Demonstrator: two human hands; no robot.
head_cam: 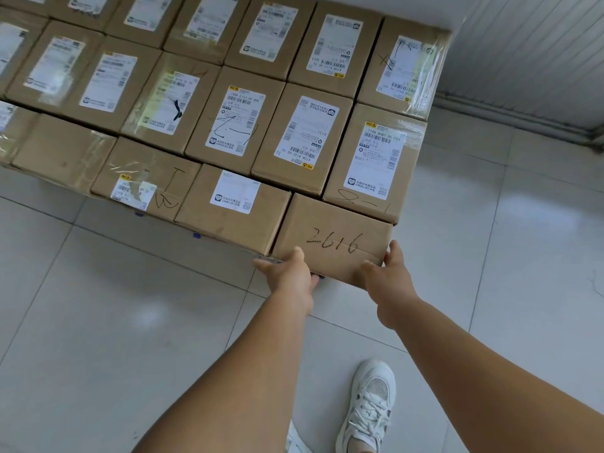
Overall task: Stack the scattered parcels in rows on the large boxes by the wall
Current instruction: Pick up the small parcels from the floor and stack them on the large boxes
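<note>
I see a broad block of brown cardboard parcels (228, 103) in tight rows. At its near right corner sits the brown cardboard box marked 2616 (330, 240), gripped at its near edge by my left hand (289, 276) and right hand (390, 276).

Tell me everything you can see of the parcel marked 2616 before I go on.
The parcel marked 2616 is a plain brown cardboard box with no shipping label showing, the number handwritten in dark marker on top. It lies flat at the near right corner of the front row, against a labelled parcel on its left and another behind. The left hand holds its near left corner, and the right hand its near right corner.
</note>
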